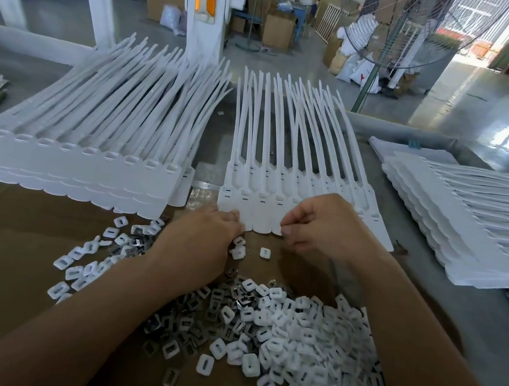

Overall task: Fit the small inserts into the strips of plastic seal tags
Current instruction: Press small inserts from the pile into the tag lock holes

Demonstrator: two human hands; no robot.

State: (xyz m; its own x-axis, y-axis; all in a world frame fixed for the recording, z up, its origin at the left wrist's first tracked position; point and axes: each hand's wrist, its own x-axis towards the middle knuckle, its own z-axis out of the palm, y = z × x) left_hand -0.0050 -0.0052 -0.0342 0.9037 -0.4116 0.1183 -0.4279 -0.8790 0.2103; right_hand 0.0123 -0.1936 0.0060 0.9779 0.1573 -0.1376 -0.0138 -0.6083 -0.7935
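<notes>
Cardboard bench (18, 228) | left grip (202, 237) curled on inserts (238, 252) | right grip (320, 223) pinching tag strip (261, 206)

Before you, inserts (292, 342) lie heaped on the cardboard sheet (0, 241); behind them a tag strip (264, 207) lies between the left stack (73, 167) and right stack (465, 238).

No text, label, brand or number can be read anywhere.

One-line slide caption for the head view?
Left hand holding white inserts and right hand meet at a strip of seal tags, insert pile nearer the camera.
</notes>
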